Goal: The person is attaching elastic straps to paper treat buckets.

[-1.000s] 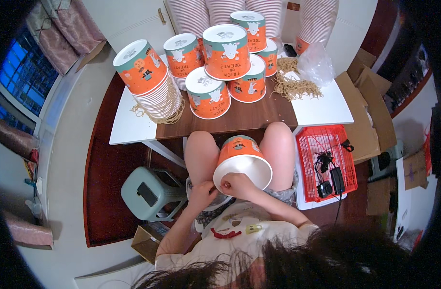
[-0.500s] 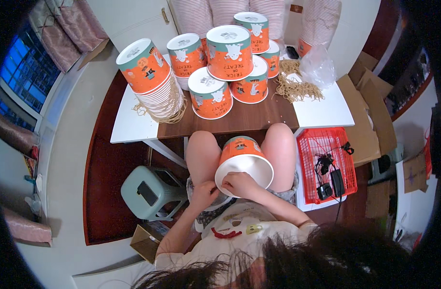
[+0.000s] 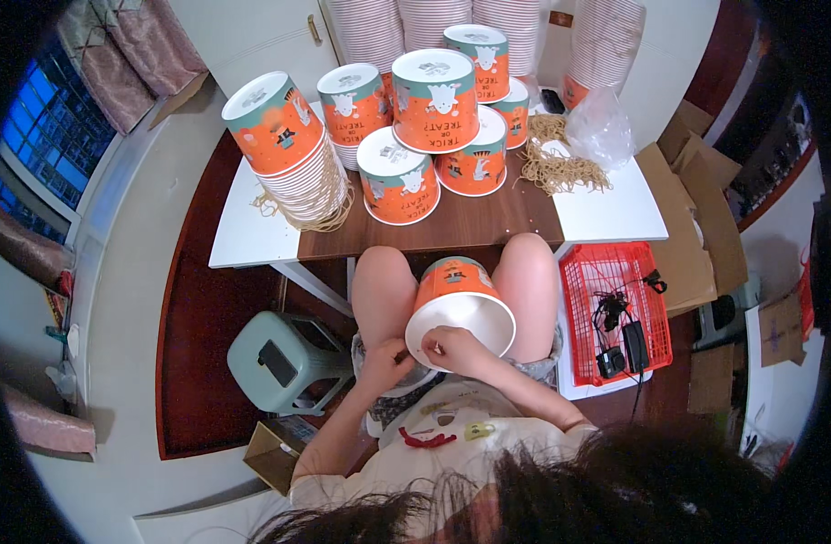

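While pinching the near rim of the orange paper bucket [image 3: 459, 304] with the right hand [image 3: 447, 346], closed left hand [image 3: 385, 363] just beside it, bucket lying in the lap between the knees, mouth toward the body, base toward the table [image 3: 606, 213].

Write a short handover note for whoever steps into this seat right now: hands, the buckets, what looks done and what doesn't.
Left hand: at the near rim of the orange paper bucket, fingers pinched; what they pinch is too small to tell.
Right hand: gripping the same rim, steadying the bucket, which lies tilted between the knees, mouth toward the person.
On the table: upside-down buckets in stacks, a tall nested stack at the left, a heap of tan cords beside a clear bag.
Done: cannot tell how many are finished.
Left: the bucket in hand; likely more.
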